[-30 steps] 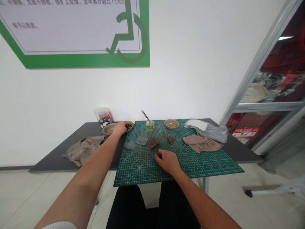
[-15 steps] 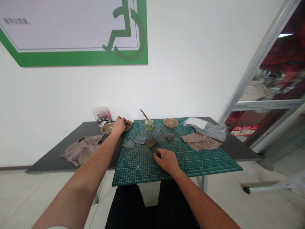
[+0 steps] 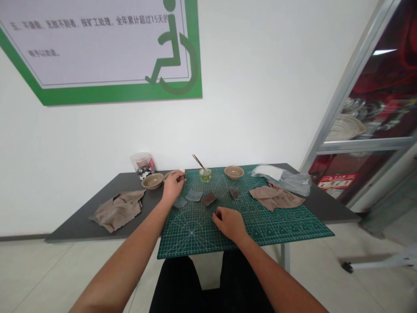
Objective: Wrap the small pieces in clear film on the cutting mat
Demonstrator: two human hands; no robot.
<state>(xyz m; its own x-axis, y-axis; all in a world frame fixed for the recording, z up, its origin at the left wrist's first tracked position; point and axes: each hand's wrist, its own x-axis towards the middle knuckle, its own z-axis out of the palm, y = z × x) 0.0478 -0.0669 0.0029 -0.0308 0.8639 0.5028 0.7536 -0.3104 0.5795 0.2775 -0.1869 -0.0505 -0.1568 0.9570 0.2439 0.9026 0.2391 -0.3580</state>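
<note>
I see my left hand [image 3: 173,184] reaching out to the middle of the frame, raised just above the far left edge of the green cutting mat [image 3: 276,226]. Its fingers are drawn together at the tips, and a small dark bit seems to be pinched there, though it is too small for me to be sure. Right behind those fingertips sits a bowl [image 3: 168,175], mostly hidden by the hand, and to its left a second tan bowl [image 3: 152,181] stands on the dark table [image 3: 78,219]. Just below the left hand lie three small flat pieces on the mat: a grey piece [image 3: 180,202] partly under the hand, a blue-grey piece [image 3: 194,194] beside it, and a brown piece [image 3: 209,199] to the right.

My right hand [image 3: 229,222] rests on the mat below centre, fingers curled in loosely toward the palm; I cannot tell whether it holds anything.

Further back stand a small glass with sticks [image 3: 205,173] and a third bowl [image 3: 234,172]. A dark shard [image 3: 234,192] lies nearer. A tan cloth [image 3: 275,196] lies on the right of the mat, another cloth [image 3: 119,209] on the left of the table, and a plastic jar [image 3: 142,163] sits at the back left.
</note>
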